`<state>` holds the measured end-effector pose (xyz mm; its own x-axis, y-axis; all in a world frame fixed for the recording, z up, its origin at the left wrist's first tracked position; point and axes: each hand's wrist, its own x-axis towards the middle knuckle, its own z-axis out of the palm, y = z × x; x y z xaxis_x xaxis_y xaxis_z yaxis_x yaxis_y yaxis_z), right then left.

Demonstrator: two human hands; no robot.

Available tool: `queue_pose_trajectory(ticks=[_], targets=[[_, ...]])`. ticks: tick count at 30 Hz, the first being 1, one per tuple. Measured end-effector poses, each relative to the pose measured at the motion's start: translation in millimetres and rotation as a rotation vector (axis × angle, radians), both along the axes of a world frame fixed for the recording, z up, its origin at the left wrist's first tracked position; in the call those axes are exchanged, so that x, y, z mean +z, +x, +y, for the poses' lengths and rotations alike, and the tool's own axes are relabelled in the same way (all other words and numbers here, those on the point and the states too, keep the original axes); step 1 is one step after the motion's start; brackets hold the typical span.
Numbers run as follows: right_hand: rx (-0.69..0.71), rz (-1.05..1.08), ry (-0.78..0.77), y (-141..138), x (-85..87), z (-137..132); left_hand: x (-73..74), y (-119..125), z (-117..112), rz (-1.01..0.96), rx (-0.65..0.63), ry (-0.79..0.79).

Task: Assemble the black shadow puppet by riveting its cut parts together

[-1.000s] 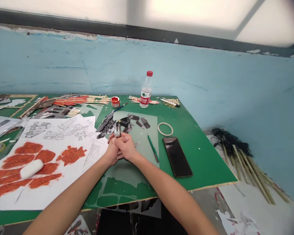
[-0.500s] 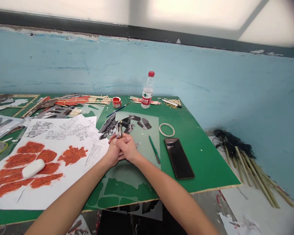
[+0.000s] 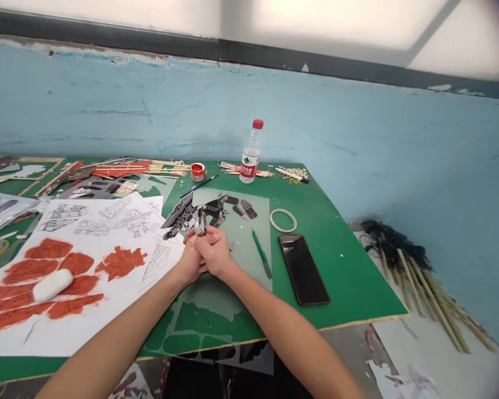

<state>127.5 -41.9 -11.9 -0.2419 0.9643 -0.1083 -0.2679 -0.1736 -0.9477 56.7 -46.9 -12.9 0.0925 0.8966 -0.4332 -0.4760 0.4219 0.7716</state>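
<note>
Both of my hands are closed together over the green table, wrapped around a pair of pliers (image 3: pixel 201 224) whose handles are hidden in the fingers. My left hand (image 3: pixel 191 257) is on the near left side, and my right hand (image 3: pixel 217 252) presses over it from the right. The metal jaws point away from me and meet a black-and-grey cut-out figure (image 3: pixel 183 213) with a small brass-coloured dot beside them. More black cut-out pieces (image 3: pixel 246 209) lie just beyond, on a translucent sheet (image 3: pixel 249 252). Whether the jaws bite the figure, I cannot tell.
Right of my hands lie a green pen (image 3: pixel 261 252), a white ring (image 3: pixel 283 220) and a phone (image 3: pixel 304 269). Behind stand a water bottle (image 3: pixel 250 158) and a red paint pot (image 3: pixel 198 173). Drawings on paper (image 3: pixel 120 266) hold a white eraser (image 3: pixel 53 285) on the left.
The black figure has shifted and turned slightly to the left at the pliers' jaws. The hands keep the same clasp, and the view has moved a little.
</note>
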Motion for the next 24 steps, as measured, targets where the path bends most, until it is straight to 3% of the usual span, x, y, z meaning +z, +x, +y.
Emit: queue_pose_trajectory(ticks=[4,7,10,12,16,21,24], targets=[[-0.033,-0.001,0.045,1,-0.1,-2,2.3,2,0,0.054,0.063,0.070],[0.099,0.043,0.008,6,4.6,2,7.3,-2,0,0.054,0.019,0.118],[0.239,0.220,-0.069,12,7.5,12,14.1,-9,1,0.001,-0.048,0.178],[0.248,0.385,-0.134,16,6.8,22,18.1,-13,1,-0.066,-0.133,0.216],[0.187,0.509,-0.209,21,2.9,36,21.2,-15,-1,-0.163,-0.283,0.213],[-0.048,0.525,-0.267,20,3.6,38,18.0,-10,-5,-0.146,-0.345,0.207],[-0.100,0.550,-0.279,20,6.5,38,15.0,-9,-5,-0.137,-0.376,0.211]])
